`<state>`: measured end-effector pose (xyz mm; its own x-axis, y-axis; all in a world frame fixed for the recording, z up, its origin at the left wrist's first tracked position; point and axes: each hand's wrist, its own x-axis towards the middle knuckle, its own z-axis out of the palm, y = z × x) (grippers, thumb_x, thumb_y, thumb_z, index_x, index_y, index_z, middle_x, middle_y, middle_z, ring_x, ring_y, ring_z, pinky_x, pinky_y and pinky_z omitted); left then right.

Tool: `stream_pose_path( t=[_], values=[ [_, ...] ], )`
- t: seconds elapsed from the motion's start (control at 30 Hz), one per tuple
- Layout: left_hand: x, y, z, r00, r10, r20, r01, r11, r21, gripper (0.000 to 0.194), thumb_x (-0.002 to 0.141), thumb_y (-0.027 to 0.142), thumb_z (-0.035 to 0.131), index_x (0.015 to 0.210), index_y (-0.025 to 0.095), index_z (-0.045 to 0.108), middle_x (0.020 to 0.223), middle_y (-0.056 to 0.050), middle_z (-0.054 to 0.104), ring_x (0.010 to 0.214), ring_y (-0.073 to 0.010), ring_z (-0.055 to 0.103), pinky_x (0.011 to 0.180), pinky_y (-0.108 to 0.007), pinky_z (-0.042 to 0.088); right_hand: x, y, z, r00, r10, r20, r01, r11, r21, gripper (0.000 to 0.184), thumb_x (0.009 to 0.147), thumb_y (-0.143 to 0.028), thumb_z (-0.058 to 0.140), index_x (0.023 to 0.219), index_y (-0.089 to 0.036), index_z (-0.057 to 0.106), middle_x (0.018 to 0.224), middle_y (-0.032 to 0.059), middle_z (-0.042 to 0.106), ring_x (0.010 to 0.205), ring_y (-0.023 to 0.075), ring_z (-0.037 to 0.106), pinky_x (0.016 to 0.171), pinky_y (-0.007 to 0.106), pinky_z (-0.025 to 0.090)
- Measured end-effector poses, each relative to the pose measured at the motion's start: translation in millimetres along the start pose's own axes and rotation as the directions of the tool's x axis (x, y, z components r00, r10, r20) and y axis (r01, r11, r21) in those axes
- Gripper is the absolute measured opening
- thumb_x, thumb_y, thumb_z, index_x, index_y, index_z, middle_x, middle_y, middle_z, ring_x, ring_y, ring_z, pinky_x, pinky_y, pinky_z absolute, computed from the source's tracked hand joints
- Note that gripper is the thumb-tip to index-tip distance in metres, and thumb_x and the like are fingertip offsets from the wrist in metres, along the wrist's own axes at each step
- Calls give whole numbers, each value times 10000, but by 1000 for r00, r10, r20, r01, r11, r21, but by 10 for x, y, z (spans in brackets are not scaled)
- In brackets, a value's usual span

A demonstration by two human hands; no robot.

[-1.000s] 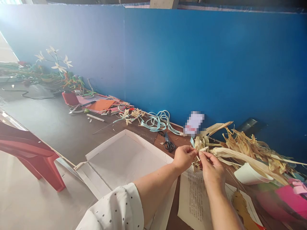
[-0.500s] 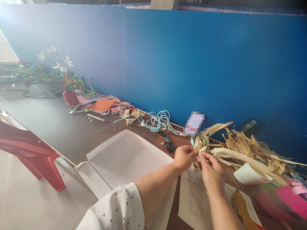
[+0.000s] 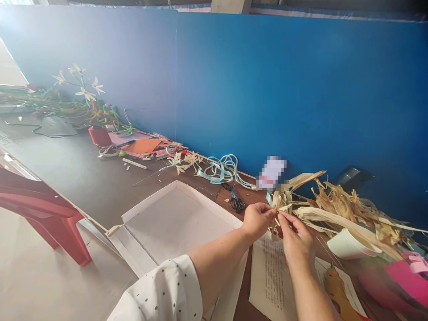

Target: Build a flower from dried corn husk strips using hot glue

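Observation:
Both my hands meet at the right of the table, fingertips pinched close together. My left hand (image 3: 259, 219) is closed on a pale strip of dried corn husk (image 3: 282, 203). From the other side my right hand (image 3: 297, 234) pinches the same husk with thumb and forefinger. The exact grip point is partly hidden by the fingers. More dried corn husks (image 3: 347, 203) lie in a heap just right of my hands. Black scissors (image 3: 236, 203) rest on the table left of my left hand. Under my wrists is a printed sheet (image 3: 267, 281).
A shallow white box lid (image 3: 177, 218) lies left of my arms. At right are a white cup (image 3: 351, 244) on its side and a yellow glue gun (image 3: 337, 290). Light-blue cord (image 3: 230, 167) coils along the blue wall (image 3: 267, 89). A red chair (image 3: 43, 209) stands at left.
The view has shifted very slightly. My hands stay pinched on the husk in nearly the same place, with only small finger movement.

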<state>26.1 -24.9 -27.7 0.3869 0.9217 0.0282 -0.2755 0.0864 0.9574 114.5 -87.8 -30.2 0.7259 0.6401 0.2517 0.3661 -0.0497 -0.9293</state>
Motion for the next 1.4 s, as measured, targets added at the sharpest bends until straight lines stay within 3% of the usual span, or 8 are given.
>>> stream_pose_path(
  t=[0.27,0.7,1.1,1.4],
  values=[
    [-10,-67,-6,999,44,10,-44,993,108,248,726,357,623,760,117,673,613,5,580,535,-62,441,505,-182,325,17,-3,-18,1000,29,7,-29,1000,-7,528,647,-578,668,965,-158,694,725,47,664,581,151,535,549,267,412],
    [-34,-65,-6,998,59,20,-61,982,179,240,737,353,608,787,129,681,655,-3,613,592,-87,496,557,-195,368,19,-37,-42,999,36,10,-36,997,-64,479,661,-553,654,926,-155,674,778,61,663,645,168,554,568,263,410],
    [-59,-17,-15,994,101,46,-110,951,289,243,761,343,583,832,144,705,717,-21,654,655,-114,541,608,-205,408,52,-66,-58,1000,-30,6,30,997,-71,356,650,-473,647,833,-168,652,742,49,663,683,189,581,651,287,438],
    [-78,22,-36,987,143,69,-159,914,372,232,769,319,569,863,170,720,775,-27,683,723,-138,583,646,-210,426,51,-148,-89,999,-39,22,41,993,-114,335,622,-470,635,772,-171,648,694,59,664,643,194,578,605,283,444]
  ],
)
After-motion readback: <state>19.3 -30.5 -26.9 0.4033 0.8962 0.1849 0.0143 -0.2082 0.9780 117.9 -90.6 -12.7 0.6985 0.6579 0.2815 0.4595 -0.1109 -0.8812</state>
